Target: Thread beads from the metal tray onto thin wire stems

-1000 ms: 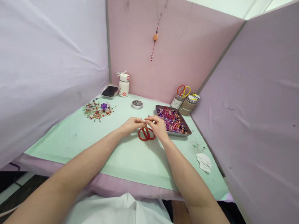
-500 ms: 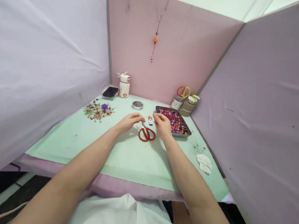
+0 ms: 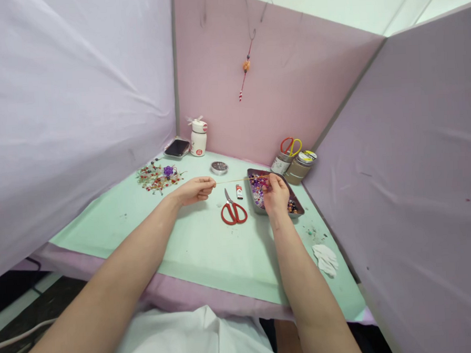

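Observation:
A thin yellowish cord [image 3: 235, 180] runs nearly straight between my two hands, above the table. One end is pinched in the closed fingers of my left hand [image 3: 199, 189]. My right hand [image 3: 276, 193], also closed, grips it farther right, over the bead tray [image 3: 260, 212]. Red-handled scissors [image 3: 234, 213] lie below the cord with their blades slightly apart. Beside the blades is a small red and white lighter [image 3: 239, 191]. Purple, pink and orange beads fill the tray, partly hidden by my right hand.
Left on the table lies a pile of beaded strands [image 3: 159, 179]. Behind stand a phone [image 3: 177, 148], a white bottle [image 3: 198, 141] and a round tin [image 3: 219, 168]. Jars [image 3: 300, 169] and a crumpled white cloth [image 3: 325, 260] are at right. A beaded string [image 3: 246, 65] hangs from a hook.
My hands have moved apart, the right one going right over the tray and the left one slightly left. The cord between them is now stretched out longer.

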A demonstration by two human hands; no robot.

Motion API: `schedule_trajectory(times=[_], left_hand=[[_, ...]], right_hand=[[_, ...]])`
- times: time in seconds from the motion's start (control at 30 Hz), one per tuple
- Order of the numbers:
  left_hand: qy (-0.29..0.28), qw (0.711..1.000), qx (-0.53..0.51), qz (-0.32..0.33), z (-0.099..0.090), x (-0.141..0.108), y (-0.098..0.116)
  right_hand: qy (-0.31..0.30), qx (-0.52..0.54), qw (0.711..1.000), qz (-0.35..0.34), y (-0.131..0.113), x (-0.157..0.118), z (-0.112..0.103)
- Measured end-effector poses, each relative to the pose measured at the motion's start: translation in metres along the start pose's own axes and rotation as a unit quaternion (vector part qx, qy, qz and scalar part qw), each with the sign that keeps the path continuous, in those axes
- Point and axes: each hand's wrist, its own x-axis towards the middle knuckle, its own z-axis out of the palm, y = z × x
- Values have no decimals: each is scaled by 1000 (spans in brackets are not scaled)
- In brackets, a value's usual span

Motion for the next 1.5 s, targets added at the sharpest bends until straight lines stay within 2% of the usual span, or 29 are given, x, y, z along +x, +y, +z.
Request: schedule_trajectory(times=[0.23, 0.47, 0.7, 0.77, 0.83, 0.9, 0.93, 1.0, 1.07, 1.13, 1.17, 1.3, 1.4, 1.5], left_hand=[[4, 992, 119, -42, -3, 1, -6], [55, 989, 128, -48, -2, 5, -12], [138, 983, 109, -44, -3, 10, -15], [136, 984, 107, -41, -2, 11, -18], [120, 986, 110, -43, 0, 12, -20], [98, 988, 114, -45, 3, 13, -23], [88, 988, 116, -45, 5, 13, -24], [70, 990, 118, -40, 9, 13, -24], [61, 990, 119, -39, 13, 13, -23], [57, 990, 124, -37, 18, 11, -21], [51, 990, 127, -35, 20, 10, -20], [39, 989, 143, -23, 26, 7, -16], [49, 986, 160, -19, 26, 8, -17], [57, 983, 173, -10, 23, 10, -21]], right_hand=[[83, -36, 996, -17, 6, 16, -14], [141, -107, 982, -67, 20, 27, -25], [208, -222, 945, -120, 18, 30, -29], [207, -277, 926, -153, 12, 25, -28], [200, -346, 893, -205, 6, 17, -24], [175, -395, 862, -265, 2, 7, -16], [141, -398, 860, -286, 2, 1, -11], [-1, -376, 881, -286, 5, -13, 1], [-169, -341, 893, -240, 14, -27, 12], [-278, -333, 876, -210, 25, -40, 21], [-305, -341, 866, -200, 30, -45, 23], [-348, -400, 834, -149, 38, -54, 24], [-322, -432, 828, -154, 33, -52, 21], [-283, -426, 841, -177, 28, -51, 21]])
